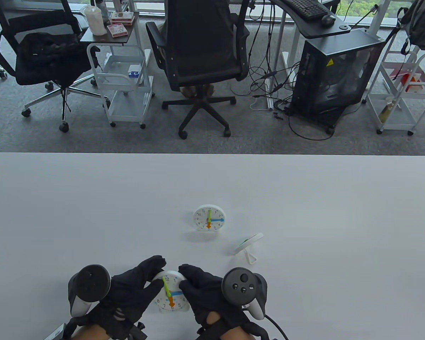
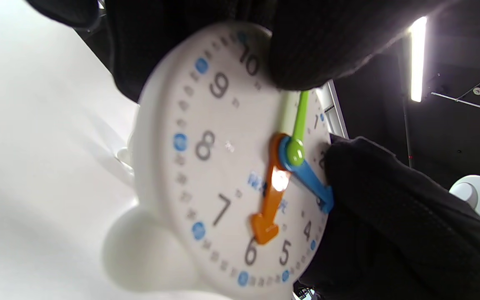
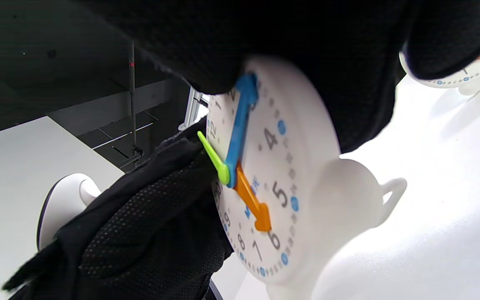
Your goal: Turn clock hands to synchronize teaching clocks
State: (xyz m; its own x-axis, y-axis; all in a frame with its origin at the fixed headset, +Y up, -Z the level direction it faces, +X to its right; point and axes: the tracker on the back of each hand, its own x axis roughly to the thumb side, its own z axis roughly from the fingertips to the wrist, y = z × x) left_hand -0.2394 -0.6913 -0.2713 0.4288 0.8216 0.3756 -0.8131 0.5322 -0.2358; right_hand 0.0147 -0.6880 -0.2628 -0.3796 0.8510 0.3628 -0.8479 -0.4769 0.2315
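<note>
A white teaching clock (image 1: 171, 295) with green, blue and orange hands stands near the table's front edge, between both hands. My left hand (image 1: 134, 288) grips its left rim, a finger near the green hand's tip (image 2: 302, 104). My right hand (image 1: 202, 288) grips its right rim, fingers on the blue hand's tip (image 2: 325, 200). The orange hand (image 3: 256, 208) points to 6, the blue near 3, the green near 12. A second clock (image 1: 209, 218) stands upright at mid-table showing the same hand layout. A third clock (image 1: 248, 244) lies tipped over to its right.
The white table (image 1: 340, 230) has its far edge at mid-frame. Beyond it stand office chairs (image 1: 202, 53), rolling carts (image 1: 124, 81) and a computer case (image 1: 336, 74) on grey carpet.
</note>
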